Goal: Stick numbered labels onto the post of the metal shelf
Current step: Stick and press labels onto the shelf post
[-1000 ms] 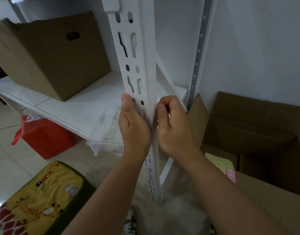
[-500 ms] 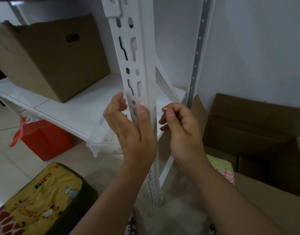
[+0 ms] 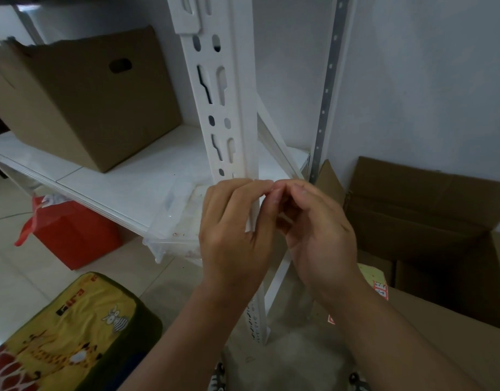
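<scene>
White metal post [image 3: 244,114] of the shelf stands upright mid-frame, w/ slots and oval holes down its front face. Both hands meet at it, just below the last visible hole. Left hand [image 3: 231,232] is in front of the post, back of hand toward the camera, fingers [image 3: 237,186] curled over w/ tips at the post's right edge. Right hand [image 3: 316,230] sits just right of the post, fingers curled in, thumb and forefinger tips pinched close together and touching the left fingertips. Too blurred to tell if a label is held between them; no label can be made out on the post itself, since the hands cover that stretch.

Behind the post, a white shelf board [image 3: 124,179] carries a brown cardboard box [image 3: 82,100] w/ a handle cut-out, well left of the post. A clear plastic tray [image 3: 175,224] hangs off the board's front edge, partly hidden by the left hand. Rear post [image 3: 326,88], grey strip w/ holes, runs along the wall [image 3: 426,80]. Open cardboard box [image 3: 429,218] sits to the right on the floor; a sheet of labels [image 3: 380,286] w/ red-edged stickers lies on its near flap, partly hidden by the right forearm. Under the shelf, a red bag [image 3: 71,235]. Bottom left, a yellow cushion [image 3: 62,331] w/ cartoon animals on the tiled floor [image 3: 11,277].
</scene>
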Available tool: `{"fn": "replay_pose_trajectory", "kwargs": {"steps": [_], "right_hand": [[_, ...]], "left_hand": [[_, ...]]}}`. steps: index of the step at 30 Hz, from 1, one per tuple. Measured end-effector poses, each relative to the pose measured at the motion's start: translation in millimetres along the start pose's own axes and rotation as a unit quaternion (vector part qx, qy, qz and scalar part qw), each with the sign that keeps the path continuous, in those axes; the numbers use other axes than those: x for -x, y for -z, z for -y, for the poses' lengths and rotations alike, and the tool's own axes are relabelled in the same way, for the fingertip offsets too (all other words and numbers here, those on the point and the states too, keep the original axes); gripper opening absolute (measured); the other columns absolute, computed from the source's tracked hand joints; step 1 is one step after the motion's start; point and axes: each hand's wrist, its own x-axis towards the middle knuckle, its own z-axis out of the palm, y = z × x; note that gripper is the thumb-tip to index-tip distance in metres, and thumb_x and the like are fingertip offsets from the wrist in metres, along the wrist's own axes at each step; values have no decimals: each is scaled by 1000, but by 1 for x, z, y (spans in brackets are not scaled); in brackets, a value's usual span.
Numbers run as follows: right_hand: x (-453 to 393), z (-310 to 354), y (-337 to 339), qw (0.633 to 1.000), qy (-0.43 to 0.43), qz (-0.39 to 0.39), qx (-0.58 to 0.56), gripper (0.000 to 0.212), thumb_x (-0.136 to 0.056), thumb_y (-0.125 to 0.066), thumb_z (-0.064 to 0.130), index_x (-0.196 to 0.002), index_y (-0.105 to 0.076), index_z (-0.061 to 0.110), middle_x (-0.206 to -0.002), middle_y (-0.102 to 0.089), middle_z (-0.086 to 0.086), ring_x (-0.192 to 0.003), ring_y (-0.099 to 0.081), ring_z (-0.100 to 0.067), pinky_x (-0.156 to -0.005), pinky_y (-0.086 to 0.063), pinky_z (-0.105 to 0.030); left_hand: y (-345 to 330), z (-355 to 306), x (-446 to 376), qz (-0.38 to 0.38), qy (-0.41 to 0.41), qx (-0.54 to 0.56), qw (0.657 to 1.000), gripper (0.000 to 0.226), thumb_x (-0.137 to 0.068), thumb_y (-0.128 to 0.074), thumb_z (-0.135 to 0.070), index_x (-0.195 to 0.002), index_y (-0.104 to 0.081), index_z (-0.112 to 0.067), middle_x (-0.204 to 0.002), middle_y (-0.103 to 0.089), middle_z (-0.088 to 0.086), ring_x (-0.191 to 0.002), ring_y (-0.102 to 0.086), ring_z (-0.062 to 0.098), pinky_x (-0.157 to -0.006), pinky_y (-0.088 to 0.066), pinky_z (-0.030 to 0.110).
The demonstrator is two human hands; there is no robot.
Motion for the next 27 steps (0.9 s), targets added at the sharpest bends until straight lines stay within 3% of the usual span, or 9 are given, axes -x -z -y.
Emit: {"fn": "replay_pose_trajectory", "kwargs": {"steps": [5, 9, 12, 14, 16, 18, 20, 23, 27], "right_hand": [[0, 2, -2, 999, -11, 9, -37, 36, -89, -40, 26, -83, -74, 15, -86, -68, -9, -85, -62, -23, -73, -51, -33], [-1, 4, -1, 987, -74, 28, -142, 35, -88, -45, 29, -79, -76, 14, -86, -69, -6, -91, -60, -23, -86, -46, -40], [-1, 4, 0, 976, -101, 47, -185, 38, -89, -46, 30, -96, -74, 5, -93, -65, -10, -98, -53, -28, -91, -41, -44], [-2, 5, 1, 975, -105, 38, -190, 41, -91, -43, 29, -106, -70, 1, -86, -62, -9, -87, -56, -23, -80, -45, -36], [-4, 5, 2, 985, -83, 7, -153, 37, -91, -44, 27, -104, -71, 5, -78, -61, -8, -74, -58, -18, -68, -46, -30], [-5, 2, 4, 997, -43, -53, -23, 30, -93, -46, 22, -92, -74, 13, -72, -62, -7, -66, -57, -16, -61, -47, -26], [-7, -3, 3, 986, -19, -102, 134, 27, -97, -48, 18, -88, -73, 20, -72, -64, 1, -65, -57, -10, -60, -48, -20], [-9, -11, -1, 974, -23, -104, 201, 19, -96, -51, 22, -96, -69, 27, -81, -63, 9, -64, -58, 1, -61, -47, -11], [-17, -23, -4, 960, 30, -98, 261, 18, -96, -52, 26, -104, -69, 27, -96, -67, 5, -77, -61, -3, -68, -50, -19]], "left_hand": [[5, 2, -1, -17, 0, -1, 1000, 12, -87, -67, -9, -87, -71, 2, -81, -69, 11, -78, -63, 23, -70, -52, 31], [6, 7, -1, -26, -54, -58, 997, 15, -88, -65, -11, -81, -71, 2, -77, -69, 12, -79, -58, 18, -70, -47, 30], [7, 11, -1, -41, -53, -51, 996, 20, -92, -61, -15, -80, -66, 0, -74, -65, 10, -76, -54, 16, -68, -43, 27], [8, 11, -4, -53, -22, -13, 998, 18, -97, -52, -18, -83, -56, -7, -75, -56, 3, -73, -48, 9, -67, -39, 18], [11, 15, -7, -67, 53, 20, 996, 17, -99, -45, -17, -83, -48, -13, -73, -49, -1, -63, -42, 5, -59, -37, 14], [15, 23, -10, -78, 161, 46, 983, 24, -99, -38, -22, -78, -45, -13, -62, -44, -1, -52, -41, 11, -48, -36, 20], [20, 36, -12, -75, 248, 56, 964, 45, -100, -36, -32, -68, -43, -2, -56, -43, 11, -50, -42, 25, -45, -35, 32], [23, 62, -12, -24, 339, 44, 939, 65, -99, -41, -45, -64, -39, 9, -57, -41, 28, -50, -38, 38, -45, -35, 39], [14, 89, -5, 98, 397, -22, 912, 54, -102, -36, -45, -67, -41, -4, -60, -42, 10, -57, -41, 22, -56, -35, 34]]}}
